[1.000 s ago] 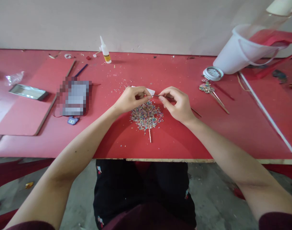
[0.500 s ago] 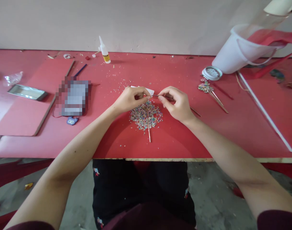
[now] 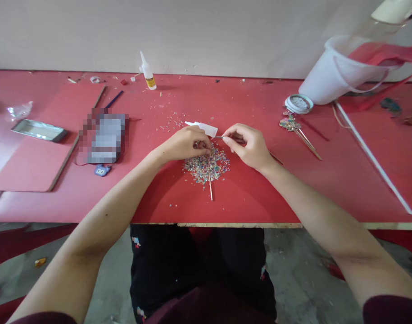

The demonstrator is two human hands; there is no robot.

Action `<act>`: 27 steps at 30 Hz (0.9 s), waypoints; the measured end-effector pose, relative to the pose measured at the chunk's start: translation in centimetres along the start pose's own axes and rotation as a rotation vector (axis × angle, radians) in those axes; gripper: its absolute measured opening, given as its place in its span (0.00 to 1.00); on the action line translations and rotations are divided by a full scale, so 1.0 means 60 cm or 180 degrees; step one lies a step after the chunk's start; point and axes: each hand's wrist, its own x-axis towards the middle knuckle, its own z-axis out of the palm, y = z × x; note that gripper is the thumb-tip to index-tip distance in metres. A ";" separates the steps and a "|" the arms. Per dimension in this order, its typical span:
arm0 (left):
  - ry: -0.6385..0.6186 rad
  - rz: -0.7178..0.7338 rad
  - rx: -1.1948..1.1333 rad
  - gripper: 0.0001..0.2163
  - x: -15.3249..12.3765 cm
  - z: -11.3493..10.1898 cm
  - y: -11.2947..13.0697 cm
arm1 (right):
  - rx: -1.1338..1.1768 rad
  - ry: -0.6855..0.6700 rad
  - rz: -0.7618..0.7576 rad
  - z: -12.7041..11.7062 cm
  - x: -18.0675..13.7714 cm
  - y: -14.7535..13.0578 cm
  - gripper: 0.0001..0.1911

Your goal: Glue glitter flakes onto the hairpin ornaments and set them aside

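Observation:
My right hand (image 3: 245, 145) pinches a thin dark stick (image 3: 218, 137) between thumb and fingers, its end pointing left. Bent down over a pile of small multicoloured chips (image 3: 215, 168), my left hand (image 3: 192, 143) has its thumb and fingertips closed together at the pile's upper part. Whatever sits between those fingertips is too small to make out. A gold-coloured pin (image 3: 210, 186) reaches out of the pile toward the table's front edge. Just behind my hands lies a white plastic bottle (image 3: 207, 129).
A glue bottle (image 3: 147, 74) stands near the wall. Leftward are a blurred-out phone-like object (image 3: 106, 137), a metal-edged tin (image 3: 39, 130) and a board (image 3: 30, 166). On the right are an ornate hairpin (image 3: 300, 130), a round container (image 3: 299, 104) and a tilted white bucket (image 3: 330, 72).
My left hand has come away from the stick and dropped to the chips, its fingers now pointing down. The right hand stays nearly in place with the stick.

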 end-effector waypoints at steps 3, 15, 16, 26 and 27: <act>-0.0048 -0.0022 0.0100 0.04 0.001 0.002 0.002 | -0.0074 -0.0251 -0.0040 -0.006 0.002 0.000 0.05; 0.0080 -0.0020 0.0282 0.04 -0.001 0.011 -0.009 | -0.0491 -0.0860 -0.0199 -0.009 0.003 0.002 0.04; 0.0086 -0.0029 0.0301 0.05 -0.001 0.011 -0.010 | -0.0530 -0.0880 -0.0213 -0.007 0.002 0.001 0.04; 0.0077 -0.0152 0.0437 0.03 0.000 0.013 -0.011 | -0.0841 -0.0848 -0.0290 -0.001 -0.002 0.001 0.04; 0.0078 -0.0170 0.0446 0.04 0.001 0.012 -0.011 | -0.0851 -0.0847 -0.0289 -0.001 -0.002 0.001 0.04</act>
